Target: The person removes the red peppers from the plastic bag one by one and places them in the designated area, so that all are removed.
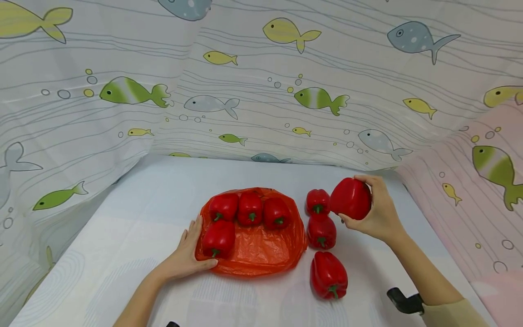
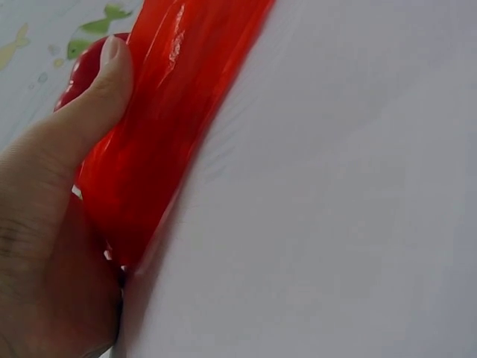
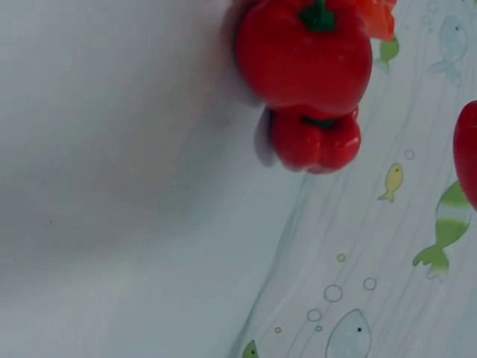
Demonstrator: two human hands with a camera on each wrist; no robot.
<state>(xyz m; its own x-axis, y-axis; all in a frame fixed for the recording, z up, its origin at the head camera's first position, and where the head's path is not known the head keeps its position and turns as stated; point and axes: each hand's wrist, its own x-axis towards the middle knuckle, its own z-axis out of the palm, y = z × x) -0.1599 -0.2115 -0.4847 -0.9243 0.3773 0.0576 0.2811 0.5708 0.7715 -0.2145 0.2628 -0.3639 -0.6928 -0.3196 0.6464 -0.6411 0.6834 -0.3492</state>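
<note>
My right hand holds a red bell pepper above the table, pinched between thumb and fingers. In the right wrist view only an edge of that pepper shows. At the table's middle lies an orange-red plastic bag, spread wide, with several red bell peppers along its back and left side. My left hand rests against the bag's left edge, fingers extended and thumb along the near rim. The left wrist view has the thumb touching the bag.
Right of the bag, two red peppers stand close together, one farther back and one nearer. A third pepper lies closer to me. Fish-patterned cloth hangs behind the white table and along its sides.
</note>
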